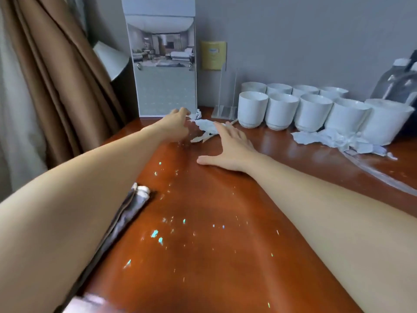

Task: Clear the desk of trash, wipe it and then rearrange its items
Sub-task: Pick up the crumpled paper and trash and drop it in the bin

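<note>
Both bare arms reach across the glossy reddish-brown tabletop [225, 211] toward its far left corner. The left hand [178, 124] lies at the foot of a tall printed card [167, 71] that stands against the wall. Its fingers curl toward a small paper scrap [196, 114] and meet its edge, though I cannot tell whether they actually grip it. The right hand [232, 146] is spread wide, with the thumb out to the side, the palm low over the wood and straight fingertips resting on a longer white tissue [206, 127], crumpled, which lies just beside the scrap. This hand holds nothing.

To the right of that tissue, two rows of white cups [282, 111] stand close together near the wall. In front of the right-hand cups lies a second tissue heap [331, 138], touching them, with a strip of clear plastic wrap [379, 177] trailing from it toward the right edge. A clear acrylic stand [225, 107] sits between the tall card and the cups, and a yellow card [213, 55] is behind it at the wall. Small shiny flecks [155, 233] are scattered over the wood between the arms. At the left edge, partly under the left forearm, lies a dark grey packet [133, 206] with a white end — too blurred to say more. A brown curtain [56, 75] hangs at the left.
</note>
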Tool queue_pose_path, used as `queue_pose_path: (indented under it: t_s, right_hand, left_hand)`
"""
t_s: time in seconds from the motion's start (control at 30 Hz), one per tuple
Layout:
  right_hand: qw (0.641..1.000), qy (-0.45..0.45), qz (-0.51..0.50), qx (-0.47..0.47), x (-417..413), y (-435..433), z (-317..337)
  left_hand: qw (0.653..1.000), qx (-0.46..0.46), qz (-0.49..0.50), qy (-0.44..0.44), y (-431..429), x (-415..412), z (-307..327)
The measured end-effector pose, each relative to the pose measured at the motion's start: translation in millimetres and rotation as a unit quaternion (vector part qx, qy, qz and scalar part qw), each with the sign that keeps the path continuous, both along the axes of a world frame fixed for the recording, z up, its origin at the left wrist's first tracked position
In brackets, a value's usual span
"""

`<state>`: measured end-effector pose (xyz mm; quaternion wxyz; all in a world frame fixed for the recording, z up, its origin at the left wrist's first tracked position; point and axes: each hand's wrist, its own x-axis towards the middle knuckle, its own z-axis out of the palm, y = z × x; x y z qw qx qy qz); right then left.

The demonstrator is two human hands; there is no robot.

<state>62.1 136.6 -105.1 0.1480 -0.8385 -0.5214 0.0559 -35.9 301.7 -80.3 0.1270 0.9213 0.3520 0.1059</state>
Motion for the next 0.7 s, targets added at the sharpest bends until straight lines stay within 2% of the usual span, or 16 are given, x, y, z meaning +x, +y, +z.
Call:
queue_pose_path:
  t_s: [0.2, 0.33, 0.43, 0.57, 0.6, 0.7]
  right_hand:
    - [0.999, -0.015, 0.014, 0.026, 64, 53, -11]
    - [0.998, -0.028, 0.047, 0.026, 76, 65, -18]
    - [0.996, -0.016, 0.050, 0.066, 69, 53, -15]
    - [0.998, 0.012, 0.046, 0.052, 61, 26, -4]
    - [0.997, 0.032, 0.039, 0.052, 57, 18, -1]
    - [0.996, 0.073, 0.012, 0.051, 46, -8, 9]
  left_hand:
    - [0.999, 0.005, -0.012, 0.043, 49, 55, -21]
    - [0.999, 0.003, -0.022, 0.046, 55, 67, -31]
    - [0.999, -0.039, -0.012, 0.008, 42, 62, -27]
    - [0.989, -0.143, -0.005, -0.048, 14, 42, -15]
    - [0.989, -0.141, -0.026, -0.035, 4, 37, -12]
    - [0.989, -0.063, -0.118, 0.055, -33, 26, -6]
